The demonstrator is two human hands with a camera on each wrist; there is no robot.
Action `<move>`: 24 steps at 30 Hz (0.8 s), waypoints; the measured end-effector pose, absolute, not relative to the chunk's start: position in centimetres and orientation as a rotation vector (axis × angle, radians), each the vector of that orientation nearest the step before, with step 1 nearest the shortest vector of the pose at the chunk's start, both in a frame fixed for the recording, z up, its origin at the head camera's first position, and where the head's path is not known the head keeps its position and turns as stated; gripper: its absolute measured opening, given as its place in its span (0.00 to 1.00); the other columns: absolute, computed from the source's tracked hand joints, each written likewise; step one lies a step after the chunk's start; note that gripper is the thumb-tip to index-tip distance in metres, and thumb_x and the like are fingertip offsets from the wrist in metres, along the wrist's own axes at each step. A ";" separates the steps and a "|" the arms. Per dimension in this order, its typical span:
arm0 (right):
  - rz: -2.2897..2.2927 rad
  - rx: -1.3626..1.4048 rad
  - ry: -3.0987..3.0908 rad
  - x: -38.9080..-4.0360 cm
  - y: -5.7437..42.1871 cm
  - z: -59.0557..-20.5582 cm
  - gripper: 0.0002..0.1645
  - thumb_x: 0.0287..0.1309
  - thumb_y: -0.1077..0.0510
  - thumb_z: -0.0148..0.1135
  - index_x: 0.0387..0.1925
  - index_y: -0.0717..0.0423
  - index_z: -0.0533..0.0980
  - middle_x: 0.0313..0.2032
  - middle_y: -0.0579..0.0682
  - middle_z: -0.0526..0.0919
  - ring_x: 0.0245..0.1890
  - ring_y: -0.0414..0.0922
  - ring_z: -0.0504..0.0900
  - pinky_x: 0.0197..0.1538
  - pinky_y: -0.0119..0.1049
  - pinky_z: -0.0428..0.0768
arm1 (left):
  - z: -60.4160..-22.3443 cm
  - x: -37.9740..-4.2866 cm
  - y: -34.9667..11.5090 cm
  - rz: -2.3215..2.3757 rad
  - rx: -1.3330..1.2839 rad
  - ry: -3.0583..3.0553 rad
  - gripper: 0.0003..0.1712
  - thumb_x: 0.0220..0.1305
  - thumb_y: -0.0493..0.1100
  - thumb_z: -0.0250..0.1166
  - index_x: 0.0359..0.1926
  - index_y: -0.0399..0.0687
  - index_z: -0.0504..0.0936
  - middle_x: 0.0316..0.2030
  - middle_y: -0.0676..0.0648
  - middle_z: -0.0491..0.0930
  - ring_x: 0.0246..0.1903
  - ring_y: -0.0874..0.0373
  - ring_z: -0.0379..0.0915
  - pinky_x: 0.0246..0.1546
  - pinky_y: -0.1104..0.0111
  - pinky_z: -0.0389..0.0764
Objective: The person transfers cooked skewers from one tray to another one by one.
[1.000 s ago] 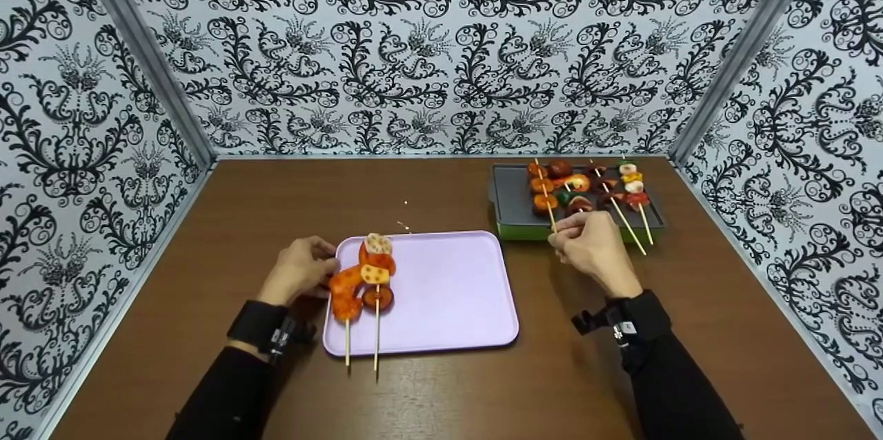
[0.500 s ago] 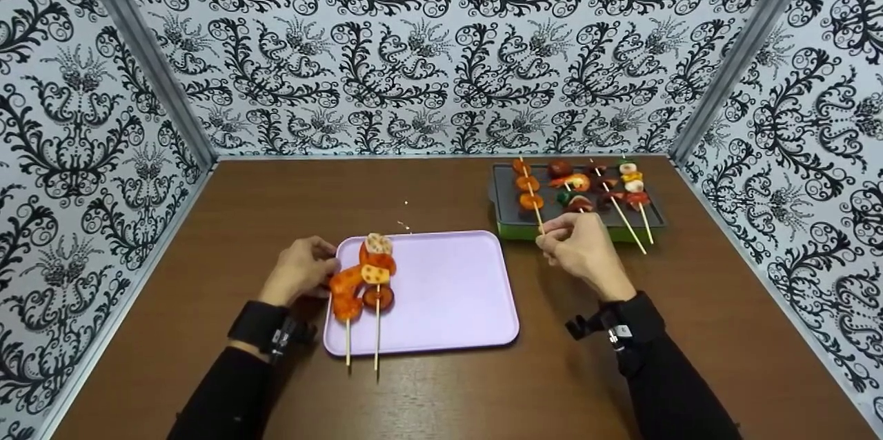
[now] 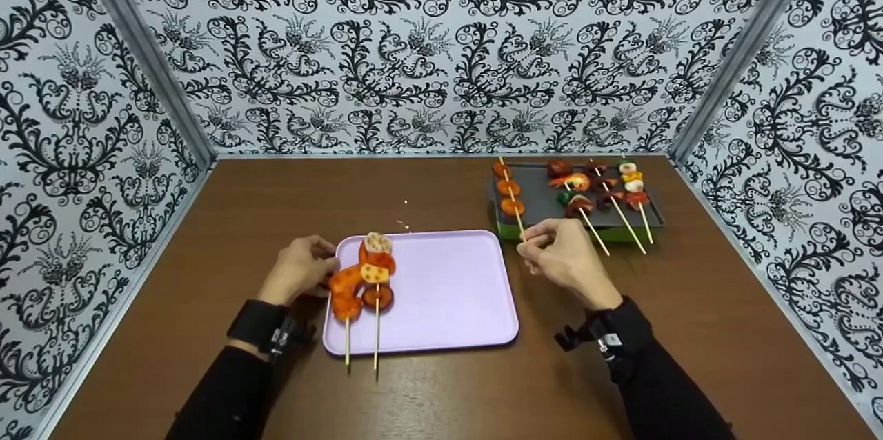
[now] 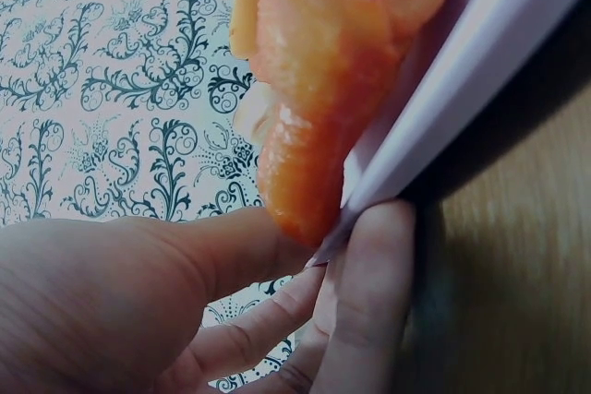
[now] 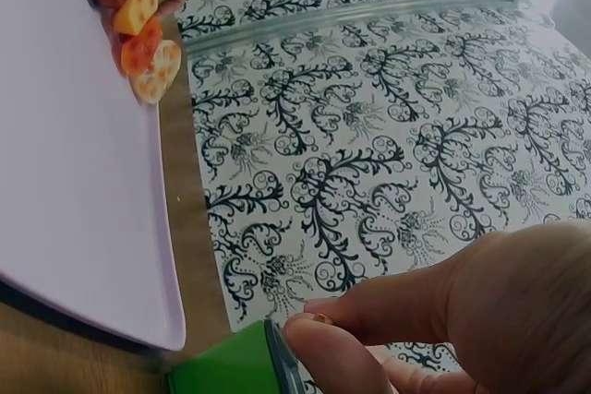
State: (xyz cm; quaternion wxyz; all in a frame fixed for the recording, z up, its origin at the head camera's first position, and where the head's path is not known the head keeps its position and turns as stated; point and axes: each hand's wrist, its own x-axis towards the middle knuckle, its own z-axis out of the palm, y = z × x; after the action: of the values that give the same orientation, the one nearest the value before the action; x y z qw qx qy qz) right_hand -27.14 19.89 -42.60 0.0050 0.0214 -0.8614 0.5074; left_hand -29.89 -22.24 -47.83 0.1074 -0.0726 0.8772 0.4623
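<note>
My right hand [image 3: 566, 254] pinches the bare stick end of a skewer with three round orange slices [image 3: 508, 188]. The slices overlap the left edge of a grill [image 3: 541, 202] with a grey plate and green base. At the other side, my left hand [image 3: 298, 271] grips the left rim of a lilac tray [image 3: 448, 295]; in the left wrist view its thumb is above the rim and a finger [image 4: 374, 274] underneath. On the tray's left part lie an orange-red drumstick-like skewer [image 3: 346, 295] and a mixed skewer [image 3: 376, 274] with yellow and red pieces, sticks jutting over the front edge.
Several skewers rest on the grill's right part, among them a shrimp skewer [image 3: 572, 182], a dark-piece skewer [image 3: 607, 186] and a vegetable skewer [image 3: 633, 185]. Their sticks overhang the front. Patterned walls [image 3: 428, 54] enclose the brown table [image 3: 441, 398]. Small pale specks lie behind the tray.
My right hand has carried the orange-slice skewer leftward from the grill's middle to its left edge, uncovering the shrimp skewer's stick. My left hand and the tray stay put.
</note>
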 end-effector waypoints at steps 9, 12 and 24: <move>1.591 0.118 -2.702 -26.7 18.7 -43.5 0.10 0.47 0.61 0.65 0.34 0.59 0.77 0.25 0.57 0.83 0.19 0.52 0.82 0.23 0.44 0.83 | -47.9 -30.0 -22.1 1.324 -0.213 2.598 0.19 0.57 0.45 0.62 0.50 0.47 0.74 0.44 0.39 0.76 0.27 0.53 0.80 0.22 0.62 0.85; 1.600 0.145 -2.706 -26.5 18.3 -43.7 0.10 0.47 0.61 0.65 0.35 0.60 0.77 0.26 0.58 0.83 0.20 0.53 0.82 0.22 0.41 0.83 | -47.9 -30.0 -22.1 1.328 -0.220 2.599 0.19 0.57 0.45 0.63 0.50 0.47 0.74 0.44 0.40 0.76 0.26 0.53 0.80 0.22 0.62 0.85; 1.659 0.176 -2.743 -25.4 16.1 -44.4 0.10 0.49 0.60 0.65 0.36 0.57 0.78 0.26 0.54 0.83 0.19 0.45 0.82 0.21 0.39 0.83 | -48.0 -30.1 -22.3 1.376 -0.210 2.582 0.19 0.55 0.43 0.63 0.49 0.47 0.74 0.43 0.39 0.77 0.25 0.54 0.80 0.23 0.60 0.85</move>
State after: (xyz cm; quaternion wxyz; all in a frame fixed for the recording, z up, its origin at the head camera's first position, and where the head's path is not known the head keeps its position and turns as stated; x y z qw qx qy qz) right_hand -25.43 16.10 -44.36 -0.0342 0.0547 -0.8539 0.5164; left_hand -30.06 -22.29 -47.99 0.1039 -0.0712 0.8756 0.4664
